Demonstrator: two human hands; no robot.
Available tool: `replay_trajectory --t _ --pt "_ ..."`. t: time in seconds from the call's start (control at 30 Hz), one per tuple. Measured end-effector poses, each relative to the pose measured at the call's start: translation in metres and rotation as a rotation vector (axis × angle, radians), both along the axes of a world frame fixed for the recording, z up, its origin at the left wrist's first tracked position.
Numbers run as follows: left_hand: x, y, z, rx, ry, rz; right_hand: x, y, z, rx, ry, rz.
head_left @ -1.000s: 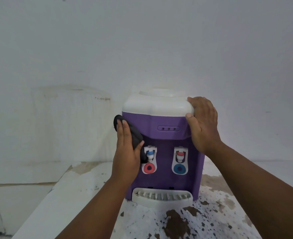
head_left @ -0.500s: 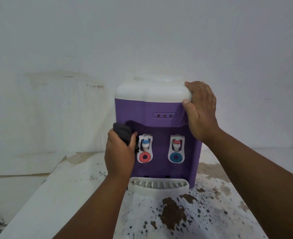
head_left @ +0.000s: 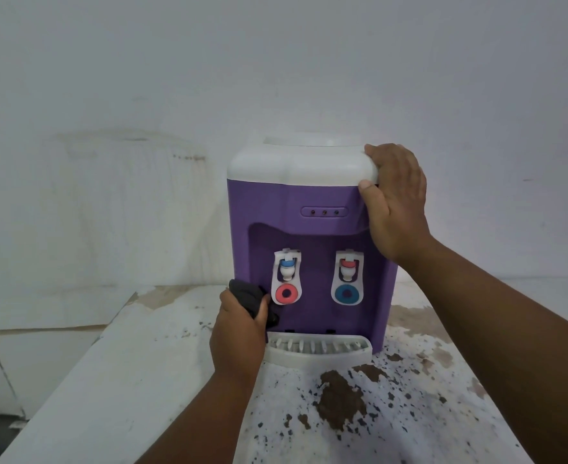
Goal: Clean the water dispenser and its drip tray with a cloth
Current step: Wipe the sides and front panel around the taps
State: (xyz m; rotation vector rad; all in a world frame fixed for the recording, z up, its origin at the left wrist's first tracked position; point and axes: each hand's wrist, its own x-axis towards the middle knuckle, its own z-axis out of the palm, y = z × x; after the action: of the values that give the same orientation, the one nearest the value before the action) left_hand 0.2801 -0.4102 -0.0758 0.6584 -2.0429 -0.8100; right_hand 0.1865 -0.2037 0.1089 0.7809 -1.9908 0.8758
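The dark cloth [head_left: 247, 293] has travelled down the left front edge of the water dispenser [head_left: 309, 229]. A second ago it sits high on that edge, just under the dispenser's white top. Half a second ago it is level with the dispenser's left tap [head_left: 286, 276]. Now it is low on the purple body, just beside that tap's red ring and just above the left end of the drip tray [head_left: 319, 354].

The left hand [head_left: 239, 333] holds the cloth bunched, its fingers curled round it and pressing it against the dispenser. The right hand [head_left: 396, 202] has not shifted. It grips the dispenser's top right corner, fingers over the white cap and thumb on the front, steadying the body against the wiping.

The dispenser stands upright on the stained tabletop [head_left: 142, 380], with the drip tray seated at the foot of its front.

The downward stroke on the dispenser's left side looks nearly finished. The recess around the two taps, the dispenser's right side and the drip tray itself likely remain to be wiped. With the cloth this close to the tray, that may come next.
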Motion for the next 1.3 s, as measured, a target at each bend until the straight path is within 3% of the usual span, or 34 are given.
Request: replay_trajectory --t 0.4,0.5,0.63,0.8,0.93,1.0,1.07,1.13,1.2,1.3 --pt "0.02 -0.009 -0.019 0.168 -0.259 -0.15 0.009 0.005 0.007 0.039 -0.07 0.026" --pt "0.044 -0.003 -0.004 0.205 -0.155 -0.057 0.023 0.016 0.014 -0.005 -0.225 0.13" --pt "0.08 0.029 0.032 0.298 0.088 -0.179 0.073 0.022 -0.023 -0.174 -0.139 0.06" --pt "0.1 0.081 0.063 0.569 0.091 -0.499 0.152 0.01 -0.1 -0.094 -0.784 0.434" --pt "0.106 0.104 0.069 0.99 -0.084 -0.825 0.174 0.011 -0.132 -0.22 -0.915 0.417" --pt "0.107 0.105 0.068 1.037 -0.155 -0.943 0.173 0.02 -0.135 -0.26 -0.912 0.305" --pt "0.105 0.101 0.065 1.025 -0.169 -0.986 0.165 0.031 -0.136 -0.288 -0.931 0.225" --pt "0.102 0.095 0.06 0.869 -0.106 -0.937 0.154 0.044 -0.135 -0.411 -0.991 0.205" --pt "0.097 0.086 0.055 0.667 0.054 -0.763 0.143 0.056 -0.128 -0.644 -1.049 0.2" --pt "0.086 0.065 0.042 0.47 0.328 -0.416 0.119 0.067 -0.117 -0.903 -0.97 0.113"
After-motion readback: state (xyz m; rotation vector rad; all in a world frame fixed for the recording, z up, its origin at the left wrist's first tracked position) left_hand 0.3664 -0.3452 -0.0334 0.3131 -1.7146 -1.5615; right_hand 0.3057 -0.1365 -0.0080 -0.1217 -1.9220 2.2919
